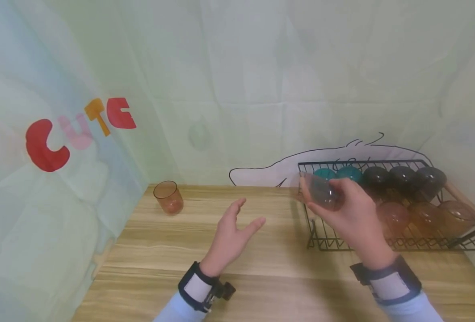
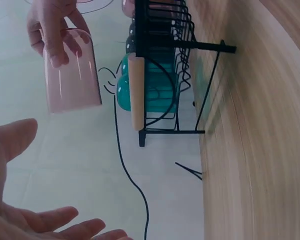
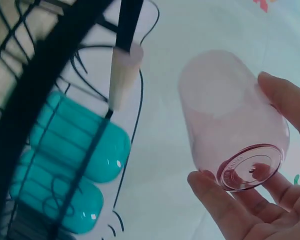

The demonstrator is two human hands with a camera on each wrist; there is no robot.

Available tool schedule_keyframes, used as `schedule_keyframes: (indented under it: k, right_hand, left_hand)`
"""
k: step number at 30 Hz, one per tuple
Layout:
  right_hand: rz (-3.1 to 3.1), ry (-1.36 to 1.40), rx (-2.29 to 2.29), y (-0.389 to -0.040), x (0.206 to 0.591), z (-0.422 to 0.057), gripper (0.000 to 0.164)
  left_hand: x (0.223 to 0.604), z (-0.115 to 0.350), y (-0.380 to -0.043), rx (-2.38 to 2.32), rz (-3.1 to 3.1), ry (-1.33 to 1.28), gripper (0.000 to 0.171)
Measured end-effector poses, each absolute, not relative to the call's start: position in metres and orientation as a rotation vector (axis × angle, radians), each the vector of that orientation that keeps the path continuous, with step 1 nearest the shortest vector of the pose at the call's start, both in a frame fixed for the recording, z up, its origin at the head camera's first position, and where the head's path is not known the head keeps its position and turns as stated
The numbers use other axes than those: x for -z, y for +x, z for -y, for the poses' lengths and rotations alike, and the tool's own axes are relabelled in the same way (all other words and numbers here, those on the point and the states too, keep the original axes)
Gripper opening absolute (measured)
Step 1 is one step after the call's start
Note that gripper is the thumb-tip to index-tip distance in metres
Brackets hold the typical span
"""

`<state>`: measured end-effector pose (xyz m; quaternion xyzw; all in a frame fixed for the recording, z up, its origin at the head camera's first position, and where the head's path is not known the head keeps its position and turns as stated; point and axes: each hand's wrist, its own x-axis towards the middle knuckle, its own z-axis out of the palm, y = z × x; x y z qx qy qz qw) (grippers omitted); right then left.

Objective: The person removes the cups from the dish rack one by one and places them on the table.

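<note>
My right hand grips a see-through, pinkish glass cup by its base end, thumb on one side and fingers on the other. In the right wrist view the cup's round base faces the camera. The cup is in the air by the left end of a black wire rack. My left hand holds nothing; its thumb and fingers are spread apart over the middle of the table. In the left wrist view its fingers lie below the held cup, apart from it.
Upside-down cups stand in the rack: teal ones at the left, dark grey ones behind, pink and amber ones in front. An amber cup stands upright at the wooden table's far left corner. Printed cloth hangs behind.
</note>
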<state>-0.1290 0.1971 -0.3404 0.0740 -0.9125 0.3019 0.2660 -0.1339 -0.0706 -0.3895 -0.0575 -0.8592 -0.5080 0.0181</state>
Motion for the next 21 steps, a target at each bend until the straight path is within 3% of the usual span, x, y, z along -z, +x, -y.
schedule_keyframes:
  k: [21]
  right_hand:
    - [2.352,0.357,-0.892,-0.125,0.368,-0.14,0.069]
  left_hand:
    - [0.376,0.059,-0.145,2.401,2.423,-0.16,0.085]
